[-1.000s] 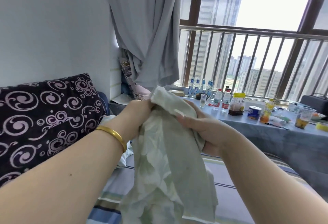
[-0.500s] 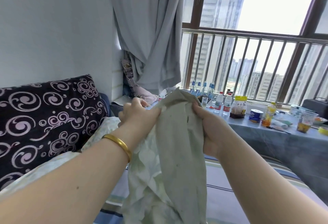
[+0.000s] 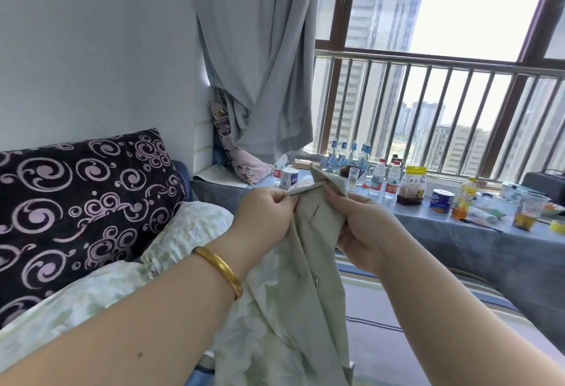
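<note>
A pale green cloth cover (image 3: 308,263) with a faint leaf print hangs from both my hands over the bed. My left hand (image 3: 264,213), with a gold bangle on its wrist, pinches the cloth's top edge between thumb and fingers. My right hand (image 3: 363,226) grips the same edge from the right, fingers curled round the fabric. The top corner of the cloth sticks up between the hands. Its lower part falls out of view at the bottom.
A dark cushion with pale swirls (image 3: 79,202) leans on the wall at left, a pale green pillow (image 3: 183,232) below it. A striped sheet (image 3: 428,339) covers the bed. A grey-blue table (image 3: 458,232) by the railed window carries bottles, jars and cups. A grey curtain (image 3: 260,64) hangs behind.
Both hands have shifted along the cloth's top edge and now pinch it closer together. The cloth has been drawn lower and narrower, and the green pillow has come into view at left.
</note>
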Tool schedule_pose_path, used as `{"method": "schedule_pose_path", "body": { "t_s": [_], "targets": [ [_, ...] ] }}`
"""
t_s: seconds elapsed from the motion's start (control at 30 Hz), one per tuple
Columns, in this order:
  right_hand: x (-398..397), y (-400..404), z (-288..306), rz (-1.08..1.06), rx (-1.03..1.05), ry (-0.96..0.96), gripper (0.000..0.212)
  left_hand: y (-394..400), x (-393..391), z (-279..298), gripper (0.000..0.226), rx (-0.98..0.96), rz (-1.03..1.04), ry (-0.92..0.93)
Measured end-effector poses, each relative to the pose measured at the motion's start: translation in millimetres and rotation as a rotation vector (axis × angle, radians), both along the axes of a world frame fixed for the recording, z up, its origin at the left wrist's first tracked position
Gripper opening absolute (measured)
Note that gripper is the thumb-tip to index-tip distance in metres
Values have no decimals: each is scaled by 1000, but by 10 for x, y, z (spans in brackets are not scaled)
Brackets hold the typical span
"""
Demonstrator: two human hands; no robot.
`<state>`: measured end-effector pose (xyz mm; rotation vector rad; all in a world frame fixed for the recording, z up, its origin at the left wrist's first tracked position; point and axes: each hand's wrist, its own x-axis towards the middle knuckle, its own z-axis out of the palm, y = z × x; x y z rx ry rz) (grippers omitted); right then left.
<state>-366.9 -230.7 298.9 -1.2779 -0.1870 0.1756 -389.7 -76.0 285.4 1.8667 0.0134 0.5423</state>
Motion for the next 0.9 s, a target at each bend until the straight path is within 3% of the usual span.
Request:
{"method": "schedule_pose_path", "body": {
  "t_s": [0.13, 0.3, 0.37, 0.5, 0.63, 0.77, 0.9],
  "targets": [
    [44, -50, 35, -143, -64, 11, 13, 4, 9, 2, 34, -171, 10, 84],
    [79, -40, 0, -191, -53, 31, 12, 7, 16, -21, 21, -66, 2, 60],
    [68, -17, -26, -183, -45, 40, 13, -17, 9, -43, 15, -126, -61, 81],
    [26, 23, -40, -176, -40, 89, 14, -26, 8, -129, 28, -220, -109, 159],
    [-39, 63, -55, -142, -23, 161, 17, -56, -40, -183, 42, -146, -179, 234],
    [-99, 64, -79, -79, 0, 184, 16, -51, -59, -206, 48, 79, -152, 251],
    [-124, 13, -105, 29, -114, 116, 14, 12, -83, -191, 48, 165, -87, 206]
  ]
}}
